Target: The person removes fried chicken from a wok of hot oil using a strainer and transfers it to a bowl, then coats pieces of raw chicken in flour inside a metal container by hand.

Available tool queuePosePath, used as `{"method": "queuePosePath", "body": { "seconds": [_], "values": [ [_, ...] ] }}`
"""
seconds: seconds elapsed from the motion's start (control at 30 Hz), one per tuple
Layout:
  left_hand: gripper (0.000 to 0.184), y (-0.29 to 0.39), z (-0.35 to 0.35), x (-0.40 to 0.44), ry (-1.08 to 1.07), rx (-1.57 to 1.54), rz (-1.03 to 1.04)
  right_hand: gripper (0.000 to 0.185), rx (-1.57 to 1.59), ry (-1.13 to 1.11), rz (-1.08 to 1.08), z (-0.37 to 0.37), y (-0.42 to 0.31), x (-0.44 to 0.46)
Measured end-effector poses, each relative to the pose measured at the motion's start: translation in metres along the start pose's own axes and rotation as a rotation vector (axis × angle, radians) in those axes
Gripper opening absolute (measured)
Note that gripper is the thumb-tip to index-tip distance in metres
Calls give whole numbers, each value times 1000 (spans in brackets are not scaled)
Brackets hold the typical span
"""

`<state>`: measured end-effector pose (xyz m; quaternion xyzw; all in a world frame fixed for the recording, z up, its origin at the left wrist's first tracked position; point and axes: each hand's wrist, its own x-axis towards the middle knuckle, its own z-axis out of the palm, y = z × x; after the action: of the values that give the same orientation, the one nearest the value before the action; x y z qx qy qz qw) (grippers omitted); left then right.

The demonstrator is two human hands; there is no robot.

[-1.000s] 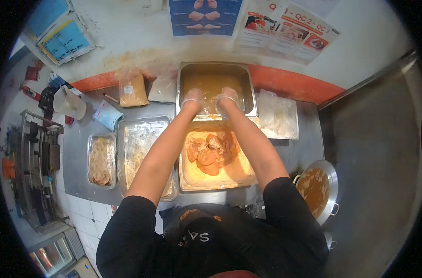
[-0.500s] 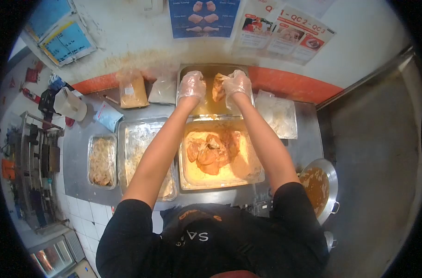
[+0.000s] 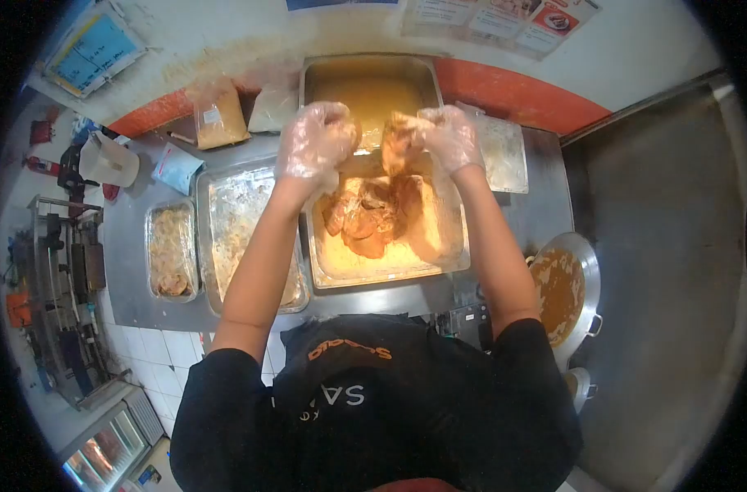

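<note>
Both of my hands wear clear plastic gloves. My right hand [image 3: 455, 139] is closed on a wet, orange-coated piece of chicken [image 3: 400, 146], which hangs above the rim between two metal pans. Level with it, my left hand [image 3: 314, 141] is closed with an orange piece showing at its fingertips, mostly hidden by the glove; it looks like chicken too. The far pan [image 3: 439, 78] contains yellow-brown liquid. Below my hands, the near pan [image 3: 390, 281] holds pale yellow flour-like powder, with several orange chicken pieces [image 3: 365, 221] heaped in it.
Left of the pans lie a large tray [image 3: 209, 238] with whitish residue and a smaller tray [image 3: 150, 254] of pale food. Bags, one with brown powder [image 3: 220, 115], line the wall. A clear bag [image 3: 504, 160] lies at right. A wide pan of brown liquid [image 3: 560, 287] stands lower right.
Both hands have come back from over the liquid pan toward the powder pan, the chicken moving along in my right hand. The camera view has tilted down.
</note>
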<state>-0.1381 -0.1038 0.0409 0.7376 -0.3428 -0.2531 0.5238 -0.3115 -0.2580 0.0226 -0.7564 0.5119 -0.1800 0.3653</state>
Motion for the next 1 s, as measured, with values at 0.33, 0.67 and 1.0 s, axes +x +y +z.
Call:
{"method": "queuePosePath", "body": {
  "seconds": [0.33,0.67,1.0],
  "values": [
    [27,-94,22,-90,-355,465,48,36,-461,-261,-119,42,68,-34],
    [34,-221,-140,-168,287,149,21,43,18,-392,-571,136,-20,-135],
    [26,-322,-182,-197,-88,1137,-349,33,-651,-988,-532,334,-35,-217]
  ]
}}
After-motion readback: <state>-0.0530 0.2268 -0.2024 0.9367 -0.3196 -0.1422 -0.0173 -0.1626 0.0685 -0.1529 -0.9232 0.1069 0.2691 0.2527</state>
